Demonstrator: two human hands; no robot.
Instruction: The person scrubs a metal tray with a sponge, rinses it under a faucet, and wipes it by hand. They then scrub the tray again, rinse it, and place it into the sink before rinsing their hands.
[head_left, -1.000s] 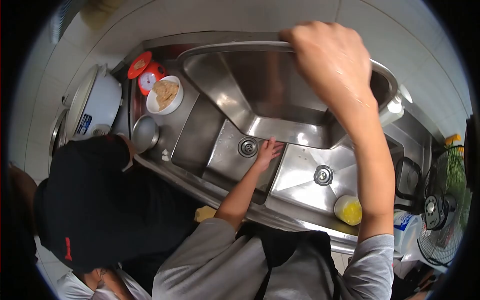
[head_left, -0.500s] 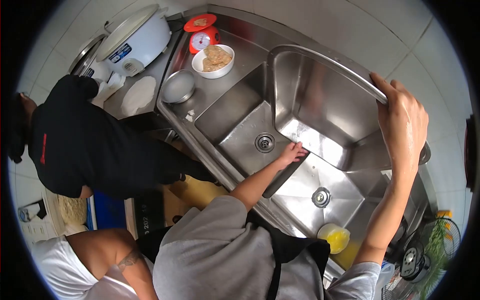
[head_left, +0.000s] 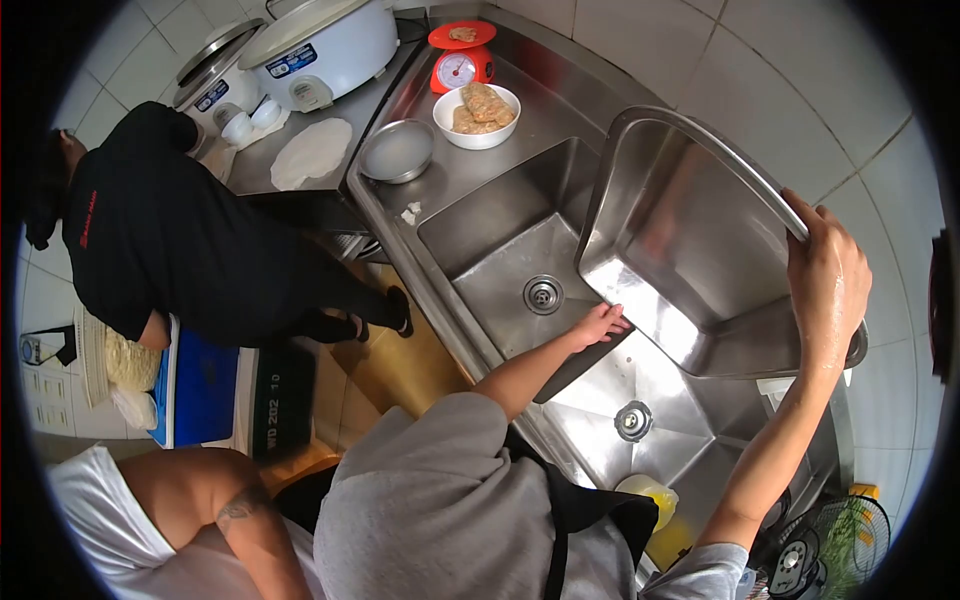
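Note:
A large, deep stainless steel tub [head_left: 700, 235] is tilted on its side over the double sink, its hollow facing me. My right hand [head_left: 828, 275], wet on its back, is closed over the rim at the upper right. Low on the near side, the fingers of my left hand [head_left: 600, 326] are at the tub's lower edge, above the divider between the basins. The left sink basin [head_left: 500, 265] and its drain [head_left: 543, 294] show beside the tub. Below it is the right basin [head_left: 680, 430].
A bowl of pale minced mixture [head_left: 506, 135], a red scale [head_left: 462, 70] and a round metal pan [head_left: 397, 152] stand on the counter. A yellow-tinted clear container [head_left: 652, 498] sits at the right basin. A person in black [head_left: 190, 250] and another person's tattooed arm [head_left: 235, 505] are on the left.
My view has shifted, so the sink and counter sit differently in the picture. Both hands stay at the same places on the tub, which remains tilted.

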